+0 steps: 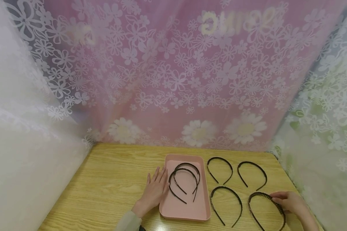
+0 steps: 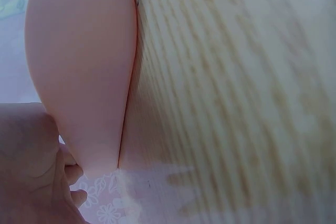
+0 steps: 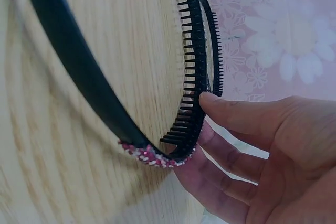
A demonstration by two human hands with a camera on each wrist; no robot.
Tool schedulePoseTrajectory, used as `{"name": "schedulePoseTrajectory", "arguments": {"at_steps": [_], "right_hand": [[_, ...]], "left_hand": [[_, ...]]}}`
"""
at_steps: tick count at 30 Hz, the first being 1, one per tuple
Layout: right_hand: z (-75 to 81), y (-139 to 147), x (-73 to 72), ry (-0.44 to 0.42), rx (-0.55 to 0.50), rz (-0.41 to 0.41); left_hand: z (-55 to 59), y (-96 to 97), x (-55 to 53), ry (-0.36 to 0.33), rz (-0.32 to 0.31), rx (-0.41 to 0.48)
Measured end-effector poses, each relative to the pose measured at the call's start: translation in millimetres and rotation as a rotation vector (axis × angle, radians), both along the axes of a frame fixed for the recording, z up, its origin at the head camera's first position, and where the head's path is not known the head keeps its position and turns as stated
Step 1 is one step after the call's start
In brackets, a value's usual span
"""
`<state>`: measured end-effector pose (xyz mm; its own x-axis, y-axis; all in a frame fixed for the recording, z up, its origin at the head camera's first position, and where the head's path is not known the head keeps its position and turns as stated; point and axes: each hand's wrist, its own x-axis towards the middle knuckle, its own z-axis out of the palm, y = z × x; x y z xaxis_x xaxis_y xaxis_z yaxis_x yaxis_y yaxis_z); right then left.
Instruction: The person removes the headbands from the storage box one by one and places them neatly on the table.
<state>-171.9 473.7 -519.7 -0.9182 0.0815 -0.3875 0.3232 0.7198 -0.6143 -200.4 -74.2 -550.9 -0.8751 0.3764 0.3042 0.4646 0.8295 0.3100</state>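
Observation:
My right hand pinches a black toothed headband by its upper right curve, at the front right of the table. In the right wrist view, the thumb lies on the toothed inner side and the fingers behind; pink and white beads trim the headband's outer face. Flat against the left side of a pink tray rests my left hand, its fingers extended. Two overlapping black headbands lie in the tray, a farther one and a nearer one.
Three more black headbands lie right of the tray: one at the back, one farther right, one nearer. A pink flowered curtain hangs behind the wooden table, with pale sheets at both sides.

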Motion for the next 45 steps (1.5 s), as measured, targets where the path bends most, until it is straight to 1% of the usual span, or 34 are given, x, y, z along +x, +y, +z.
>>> {"name": "schedulePoseTrajectory", "arguments": {"at_steps": [7,9,12,15,18,20,24,29,31,36,38,45], "right_hand": [[-2.8,1.9,-3.7,0.044,0.024,-0.009],[-1.3,2.2,-5.5,0.062,0.036,-0.013],[3.7,0.7,-7.2,0.106,0.062,0.002],[9.0,-4.8,-7.4,0.178,0.113,0.018],[14.0,-14.9,-7.0,0.275,0.171,0.046],[17.4,-23.7,-7.2,0.334,0.193,0.05],[21.9,-43.1,-7.7,0.441,0.206,0.053],[21.8,-65.4,-10.0,0.531,0.185,0.069],[21.2,-73.8,-11.8,0.548,0.178,0.081],[23.9,-95.0,-16.8,0.538,0.156,0.119],[25.5,-103.4,-17.8,0.547,0.149,0.138],[24.0,-129.0,-21.1,0.608,0.111,0.202]], "left_hand": [[0.3,0.3,-1.1,-0.012,0.001,-0.001],[1.3,0.5,-0.9,-0.012,0.001,0.003],[1.8,0.7,-0.8,-0.012,0.0,0.005],[2.2,0.8,-0.5,-0.02,0.003,-0.001],[2.4,0.6,-0.3,-0.029,0.004,-0.009],[1.9,0.3,-0.3,-0.032,0.006,-0.012],[1.6,0.2,-0.6,-0.03,0.005,-0.008],[1.6,-0.1,-0.4,-0.022,-0.002,0.002],[1.3,-0.4,-0.2,-0.021,-0.005,0.006],[0.5,-0.5,-0.7,-0.027,-0.004,0.006],[-0.3,-0.4,-1.3,-0.033,-0.001,0.002],[-2.4,-0.5,-2.6,-0.042,0.002,-0.001]]}}
